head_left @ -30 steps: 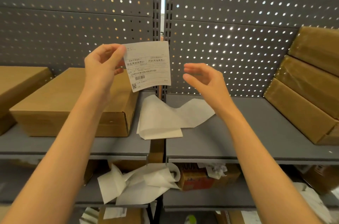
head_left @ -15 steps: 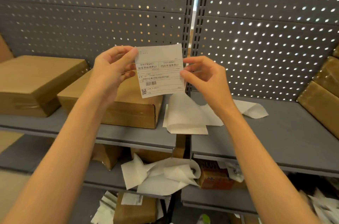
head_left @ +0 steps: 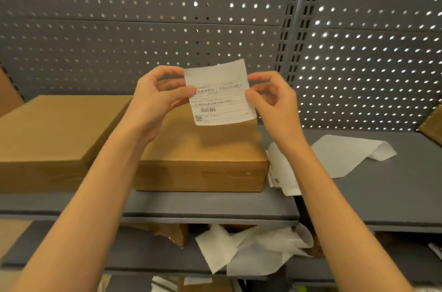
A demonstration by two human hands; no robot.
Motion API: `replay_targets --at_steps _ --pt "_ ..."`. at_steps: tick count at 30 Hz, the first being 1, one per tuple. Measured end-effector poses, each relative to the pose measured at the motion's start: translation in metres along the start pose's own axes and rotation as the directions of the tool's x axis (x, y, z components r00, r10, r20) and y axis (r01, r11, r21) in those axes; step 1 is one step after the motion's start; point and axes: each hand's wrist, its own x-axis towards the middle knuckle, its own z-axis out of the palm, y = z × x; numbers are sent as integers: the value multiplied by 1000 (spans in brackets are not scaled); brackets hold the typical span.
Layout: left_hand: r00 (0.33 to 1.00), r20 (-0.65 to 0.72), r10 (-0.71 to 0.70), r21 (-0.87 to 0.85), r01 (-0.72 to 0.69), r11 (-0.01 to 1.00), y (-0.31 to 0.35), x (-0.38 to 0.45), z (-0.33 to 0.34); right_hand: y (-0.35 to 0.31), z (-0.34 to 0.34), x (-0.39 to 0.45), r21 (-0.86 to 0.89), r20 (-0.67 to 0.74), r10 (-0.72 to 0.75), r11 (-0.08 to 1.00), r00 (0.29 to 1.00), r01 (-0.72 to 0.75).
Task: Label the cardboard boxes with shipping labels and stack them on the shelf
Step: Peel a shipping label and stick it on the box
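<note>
Both hands hold 1 label [head_left: 221,95] up in front of the pegboard [head_left: 143,16], above the middle box [head_left: 203,148]. The left hand [head_left: 155,98] pinches its left edge between thumb and fingers; the right hand [head_left: 270,98] pinches its right edge the same way. The label is in the air, printed side toward the camera, and touches no box.

On the shelf [head_left: 210,205] the middle box lies flat with a bare top, and so does the left box [head_left: 55,133] beside it; no label shows on either. At the far right edge a corner of another box [head_left: 433,124] is visible, too little to judge.

Loose white backing sheets [head_left: 344,155] lie on the shelf to the right of the middle box, and more paper [head_left: 251,248] sits crumpled on the lower shelf, which suggests some labels have already been peeled.

As I read it, the task is partway: this label has yet to be stuck down, probably on the middle box, then the left box needs 1, and stacking remains.
</note>
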Motion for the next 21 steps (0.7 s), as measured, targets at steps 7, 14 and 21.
replay_targets --at_steps 7,14,21 --pt "991 80 -109 39 106 994 -13 25 -19 10 29 6 -185 -115 88 977 989 -108" --pt "971 88 -224 98 215 972 -31 39 -22 23 36 7 -366 -100 206 902 973 -228" --pt "953 57 -297 190 281 941 -44 46 -23 32 44 9 -470 -59 230 852 971 -231"
